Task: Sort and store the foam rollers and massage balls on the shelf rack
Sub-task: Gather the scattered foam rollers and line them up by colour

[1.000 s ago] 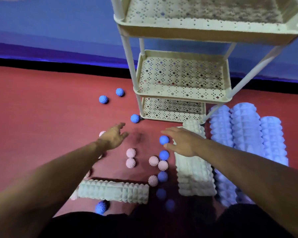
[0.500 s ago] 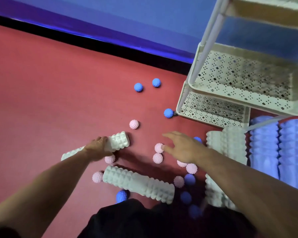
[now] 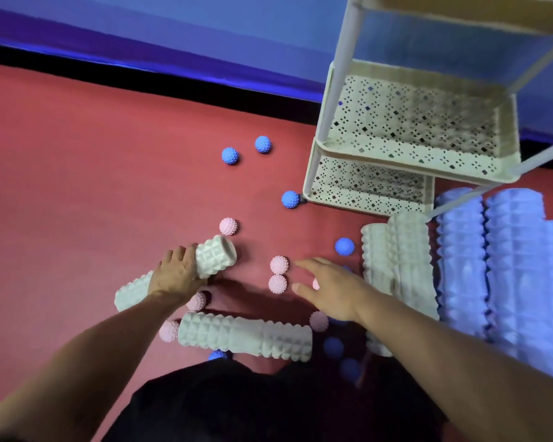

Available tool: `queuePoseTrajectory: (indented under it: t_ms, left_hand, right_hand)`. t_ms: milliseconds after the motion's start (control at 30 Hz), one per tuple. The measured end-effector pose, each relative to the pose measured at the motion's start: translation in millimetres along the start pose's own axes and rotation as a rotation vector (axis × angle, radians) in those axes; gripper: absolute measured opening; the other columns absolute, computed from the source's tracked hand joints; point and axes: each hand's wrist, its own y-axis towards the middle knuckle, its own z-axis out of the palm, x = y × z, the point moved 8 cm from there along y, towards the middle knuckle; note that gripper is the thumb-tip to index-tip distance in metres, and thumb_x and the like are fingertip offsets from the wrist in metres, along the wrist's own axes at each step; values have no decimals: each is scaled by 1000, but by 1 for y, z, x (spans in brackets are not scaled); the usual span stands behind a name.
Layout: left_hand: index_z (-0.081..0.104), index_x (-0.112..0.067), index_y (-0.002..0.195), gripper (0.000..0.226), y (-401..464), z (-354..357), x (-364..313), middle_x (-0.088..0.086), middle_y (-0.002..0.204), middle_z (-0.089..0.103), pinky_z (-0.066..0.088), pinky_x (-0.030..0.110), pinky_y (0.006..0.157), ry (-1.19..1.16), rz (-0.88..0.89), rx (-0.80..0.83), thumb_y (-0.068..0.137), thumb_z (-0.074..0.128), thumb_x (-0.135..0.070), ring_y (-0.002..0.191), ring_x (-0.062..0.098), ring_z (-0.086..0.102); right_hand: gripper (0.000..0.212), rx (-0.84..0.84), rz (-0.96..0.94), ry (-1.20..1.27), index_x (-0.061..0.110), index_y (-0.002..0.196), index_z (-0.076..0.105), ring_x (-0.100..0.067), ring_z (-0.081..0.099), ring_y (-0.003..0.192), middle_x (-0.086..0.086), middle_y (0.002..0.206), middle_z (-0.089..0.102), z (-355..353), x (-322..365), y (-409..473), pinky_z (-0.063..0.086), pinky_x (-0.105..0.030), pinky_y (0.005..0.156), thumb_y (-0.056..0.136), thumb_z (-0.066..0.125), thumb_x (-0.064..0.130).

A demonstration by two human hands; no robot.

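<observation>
Change: since half a second ago the left hand (image 3: 176,275) has kept its place on the white roller (image 3: 176,275), and the right hand (image 3: 329,291) has stayed over the pink balls; the view has shifted only slightly.
Left hand: fingers curled over the middle of the white roller, grasping it; the roller lies tilted on the floor (image 3: 77,186), well left of the rack (image 3: 406,154), its hollow end toward the rack.
Right hand: released, fingers spread and relaxed, hovering just beside two pink balls (image 3: 278,274); whether it touches them I cannot tell.
Second roller (image 3: 245,336): white, flat on the floor, nearer the person than the grasped one, left of the rack.
White pair (image 3: 399,266): two white rollers side by side, just in front of the rack's lowest shelf.
Blue rollers (image 3: 498,266): a row beside the white pair, below the rack's right side.
Blue balls (image 3: 246,149): two left of the rack, one touching its lower corner, others scattered nearer the person.
Rack: cream, perforated shelves, all visible ones bare.
</observation>
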Motion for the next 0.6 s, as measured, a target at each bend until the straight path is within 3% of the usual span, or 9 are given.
queuePoseTrajectory:
  t_ms: [133,233,367,500,600]
  left_hand:
    - [36,-13,147,94,-13,-72,-34,9,121,54,50,51,86,-86,254,-106,79,49,-76,104,33,52]
    - [40,-26,144,85,-34,-152,-80,-7,118,52,49,41,83,-244,372,-146,77,61,-74,105,19,50]
    - [49,-34,128,62,-82,-256,-151,-17,114,58,47,35,90,-525,491,-189,77,82,-46,106,7,55]
    - [51,-36,131,63,-149,-316,-221,-20,125,64,48,22,95,-831,566,-171,79,85,-32,116,-4,59]
    - [49,-25,138,64,-197,-326,-270,-19,126,66,47,10,92,-1012,609,-123,83,81,-14,117,-7,60]
  right_hand:
    - [60,-63,14,99,29,152,37,-13,39,142,6,157,38,-30,3,-31,28,-30,117,99,53,49]
    - [62,-129,8,210,32,153,36,-9,39,141,10,158,36,-63,12,-57,29,-27,116,97,57,50]
    - [68,-246,-42,392,37,150,39,-7,44,136,14,149,42,-110,38,-110,35,-23,109,91,68,49]
    - [74,-354,-111,476,34,150,39,-5,45,134,19,147,43,-137,62,-179,36,-20,107,86,76,43]
    - [75,-438,-143,457,34,150,39,7,43,129,24,144,45,-145,69,-231,33,-17,109,86,77,42]
